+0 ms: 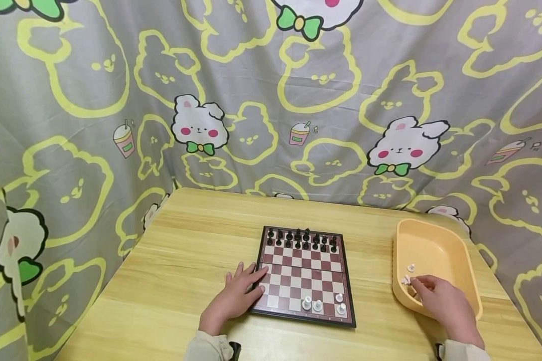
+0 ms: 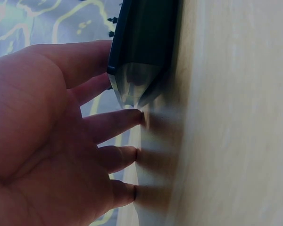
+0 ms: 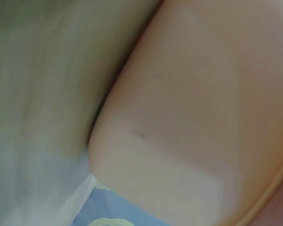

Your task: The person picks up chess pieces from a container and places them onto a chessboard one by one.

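In the head view, my right hand reaches over the near rim of a yellow-orange plastic tray, thumb and forefinger pinching a small white chess piece near the tray's left wall. Another white piece lies just beyond it. Under my left hand is the left edge of a chessboard. Its thumb and forefinger touch the board, while the other fingertips rest on the table in the left wrist view. Black pieces fill the far two rows; several white pieces stand at the near right.
The board and tray share a light wooden table, with a strip of tabletop between them. A grey curtain with cartoon rabbits hangs behind and to both sides. In the right wrist view the tray's outer wall fills most of the picture.
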The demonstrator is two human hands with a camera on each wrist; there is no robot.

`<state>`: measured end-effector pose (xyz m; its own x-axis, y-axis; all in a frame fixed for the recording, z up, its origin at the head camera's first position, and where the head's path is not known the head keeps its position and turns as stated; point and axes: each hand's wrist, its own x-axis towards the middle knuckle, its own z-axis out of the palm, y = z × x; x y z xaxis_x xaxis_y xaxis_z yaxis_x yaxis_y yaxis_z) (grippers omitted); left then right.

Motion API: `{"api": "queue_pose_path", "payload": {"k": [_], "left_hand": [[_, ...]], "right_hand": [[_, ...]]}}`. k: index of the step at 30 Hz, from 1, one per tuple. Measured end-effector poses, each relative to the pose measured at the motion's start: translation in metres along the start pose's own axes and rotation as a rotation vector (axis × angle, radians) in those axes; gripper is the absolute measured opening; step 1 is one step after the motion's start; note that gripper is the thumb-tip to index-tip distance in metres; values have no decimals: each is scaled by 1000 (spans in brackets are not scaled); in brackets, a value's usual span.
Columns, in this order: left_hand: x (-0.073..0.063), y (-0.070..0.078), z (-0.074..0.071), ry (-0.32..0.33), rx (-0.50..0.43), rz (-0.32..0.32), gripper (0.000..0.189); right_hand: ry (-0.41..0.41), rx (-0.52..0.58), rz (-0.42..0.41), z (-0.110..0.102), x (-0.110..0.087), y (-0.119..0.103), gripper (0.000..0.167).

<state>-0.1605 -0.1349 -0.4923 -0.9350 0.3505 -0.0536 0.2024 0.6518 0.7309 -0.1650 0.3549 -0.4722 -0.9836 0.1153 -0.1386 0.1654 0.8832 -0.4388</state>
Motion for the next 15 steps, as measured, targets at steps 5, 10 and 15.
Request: {"api": "queue_pose_path", "payload": {"k": [5,10,15], "left_hand": [[0,0,0,3,1,-1,49],[0,-1,1,3,4,6,49],[0,-2,1,4,5,10,49]], "right_hand": [[-24,-7,13,-1,0,-1,58],[-61,0,32,-2,-1,-1,55],[-101,28,53,-3,-2,-2,51]]}}
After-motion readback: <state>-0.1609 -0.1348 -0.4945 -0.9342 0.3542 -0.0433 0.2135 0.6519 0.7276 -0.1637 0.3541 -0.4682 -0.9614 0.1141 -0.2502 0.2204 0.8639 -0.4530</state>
